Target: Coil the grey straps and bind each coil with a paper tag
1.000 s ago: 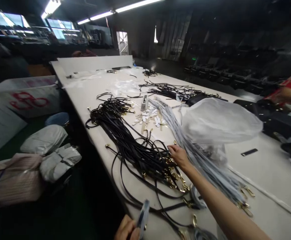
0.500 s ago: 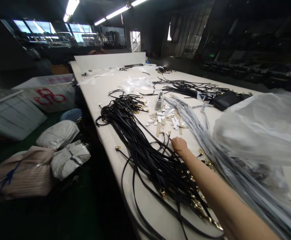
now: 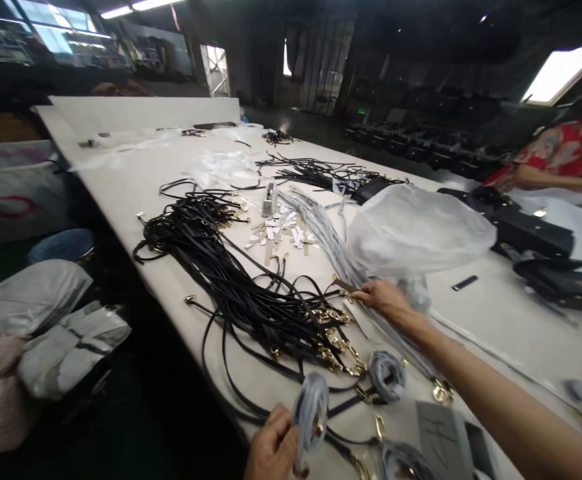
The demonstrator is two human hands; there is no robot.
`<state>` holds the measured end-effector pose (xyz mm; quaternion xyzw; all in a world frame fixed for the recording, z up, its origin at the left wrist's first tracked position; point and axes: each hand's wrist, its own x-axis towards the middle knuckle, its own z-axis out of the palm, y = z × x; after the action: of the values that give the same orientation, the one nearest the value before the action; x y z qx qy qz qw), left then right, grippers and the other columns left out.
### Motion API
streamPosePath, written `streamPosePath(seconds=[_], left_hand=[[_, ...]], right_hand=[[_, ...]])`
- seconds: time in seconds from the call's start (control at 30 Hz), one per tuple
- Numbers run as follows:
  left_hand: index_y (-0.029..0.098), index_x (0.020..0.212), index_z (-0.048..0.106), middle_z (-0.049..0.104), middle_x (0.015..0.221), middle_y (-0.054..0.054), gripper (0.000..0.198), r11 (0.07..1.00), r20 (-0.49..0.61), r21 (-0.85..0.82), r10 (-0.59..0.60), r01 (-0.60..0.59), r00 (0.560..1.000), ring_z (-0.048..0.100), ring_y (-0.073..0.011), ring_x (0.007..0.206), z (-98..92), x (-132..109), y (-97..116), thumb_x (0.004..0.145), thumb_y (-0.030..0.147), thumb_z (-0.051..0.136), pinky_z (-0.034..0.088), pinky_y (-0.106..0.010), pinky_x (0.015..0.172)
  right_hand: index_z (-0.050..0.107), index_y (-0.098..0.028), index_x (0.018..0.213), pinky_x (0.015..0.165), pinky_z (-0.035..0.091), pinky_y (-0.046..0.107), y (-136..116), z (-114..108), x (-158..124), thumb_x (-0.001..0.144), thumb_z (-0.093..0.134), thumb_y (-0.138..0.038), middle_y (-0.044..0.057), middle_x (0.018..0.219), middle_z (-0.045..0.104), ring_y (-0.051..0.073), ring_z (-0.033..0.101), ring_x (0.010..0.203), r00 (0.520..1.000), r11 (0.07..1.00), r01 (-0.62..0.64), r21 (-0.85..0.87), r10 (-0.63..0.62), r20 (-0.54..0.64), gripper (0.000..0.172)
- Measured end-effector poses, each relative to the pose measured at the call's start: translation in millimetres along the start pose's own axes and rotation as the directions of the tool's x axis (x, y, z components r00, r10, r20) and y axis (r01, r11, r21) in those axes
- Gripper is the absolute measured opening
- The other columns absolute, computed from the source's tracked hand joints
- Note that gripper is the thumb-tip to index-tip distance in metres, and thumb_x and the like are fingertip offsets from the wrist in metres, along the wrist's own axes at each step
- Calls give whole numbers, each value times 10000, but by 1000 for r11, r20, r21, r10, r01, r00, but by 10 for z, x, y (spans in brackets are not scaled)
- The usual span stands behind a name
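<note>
At the bottom, my left hand (image 3: 272,445) is closed on a coiled strap wrapped in greyish plastic (image 3: 312,408). My right hand (image 3: 383,299) reaches over the table with its fingers pinched on a narrow brownish strip (image 3: 344,286). Beside that hand runs a long bundle of plastic-sleeved straps (image 3: 323,223). To its left spreads a heap of black straps (image 3: 235,287), with gold metal clasps (image 3: 338,343) at the near end. Another wrapped coil (image 3: 387,375) lies between my hands. Beyond them is a scatter of white and beige paper strips (image 3: 283,229).
A grey box with handwriting (image 3: 443,437) stands near the front edge. A clear plastic bag (image 3: 415,223) and black bags (image 3: 533,230) lie to the right, where another person (image 3: 553,160) is at work. Wrapped bundles (image 3: 73,347) sit left of the white table (image 3: 115,193).
The view has swung right, bringing the other person and black bags in. My right hand has left the black straps' side and now pinches a strip. My left hand has appeared, holding a coil.
</note>
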<state>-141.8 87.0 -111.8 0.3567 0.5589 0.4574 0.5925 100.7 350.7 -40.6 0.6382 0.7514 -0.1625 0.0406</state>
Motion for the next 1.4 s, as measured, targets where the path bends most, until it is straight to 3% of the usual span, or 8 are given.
streamPosePath(seconds=[0.17, 0.33, 0.57, 0.7, 0.87, 1.0, 1.17, 1.4], left_hand=[[131, 1011, 736, 661, 798, -51, 460, 921, 230, -370, -32, 118, 973, 523, -140, 715, 556, 59, 477, 799, 538, 709, 433, -243, 671], [100, 965, 732, 670, 772, -53, 426, 909, 432, -359, -40, 212, 901, 485, -110, 656, 1229, -95, 587, 789, 488, 739, 390, -223, 615], [151, 749, 689, 523, 783, -2, 304, 965, 680, 46, 160, -259, 716, 497, -135, 741, 2209, -647, 596, 891, 402, 592, 420, -252, 702], [183, 783, 694, 525, 798, -15, 246, 755, 791, 201, 250, -624, 558, 528, -165, 809, 2673, -1016, 540, 930, 298, 534, 415, -287, 760], [208, 905, 693, 630, 954, -65, 207, 222, 926, 300, 166, -928, 339, 553, -224, 915, 2979, -1338, 178, 959, 300, 516, 403, -380, 836], [189, 842, 679, 640, 929, -68, 208, 124, 916, 398, -1, -909, 401, 574, -233, 922, 3012, -1384, -352, 940, 306, 538, 414, -381, 835], [165, 826, 634, 582, 827, 5, 166, 593, 702, 657, -254, -466, 666, 573, -152, 709, 2928, -1256, -902, 709, 249, 717, 443, -275, 662], [167, 750, 580, 537, 574, 61, 181, 860, 682, 510, -410, 9, 606, 494, -108, 516, 2926, -1253, -999, 648, 266, 693, 382, -227, 517]], right_hand=[[723, -166, 1000, 631, 563, 289, 422, -205, -1386, 871, 567, -565, 64, 752, 734, 181, 682, 670, 992, 677, -119, 726, 104, 66, 447], [729, -178, 811, 405, 424, 209, 517, -220, -2820, 717, 702, -584, 20, 650, 654, 114, 548, 498, 972, 501, -214, 839, 196, 131, 418], [710, -168, 822, 371, 380, 197, 730, 28, -3889, 721, 706, -473, 14, 688, 652, 116, 557, 514, 850, 312, -234, 921, 525, 39, 321], [733, -184, 945, 577, 503, 230, 937, 162, -4449, 729, 722, -341, 36, 897, 692, 147, 611, 750, 883, -10, -33, 999, 468, 34, 267], [747, -209, 1010, 884, 467, 321, 1227, 906, -4917, 704, 818, -396, 50, 1065, 712, 184, 594, 962, 860, -343, 69, 937, 496, 118, 366], [751, -185, 839, 681, 388, 280, 1281, 1705, -4928, 624, 863, -481, -3, 743, 677, 126, 497, 671, 759, -453, 67, 889, 602, 249, 382], [751, -165, 838, 635, 376, 268, 1265, 2185, -4875, 622, 858, -502, 3, 701, 675, 130, 524, 640, 792, -577, -14, 817, 492, 361, 414], [752, -145, 865, 715, 483, 305, 1563, 2121, -4960, 668, 854, -417, 59, 766, 731, 181, 639, 711, 841, -643, -199, 740, 276, 465, 351]])
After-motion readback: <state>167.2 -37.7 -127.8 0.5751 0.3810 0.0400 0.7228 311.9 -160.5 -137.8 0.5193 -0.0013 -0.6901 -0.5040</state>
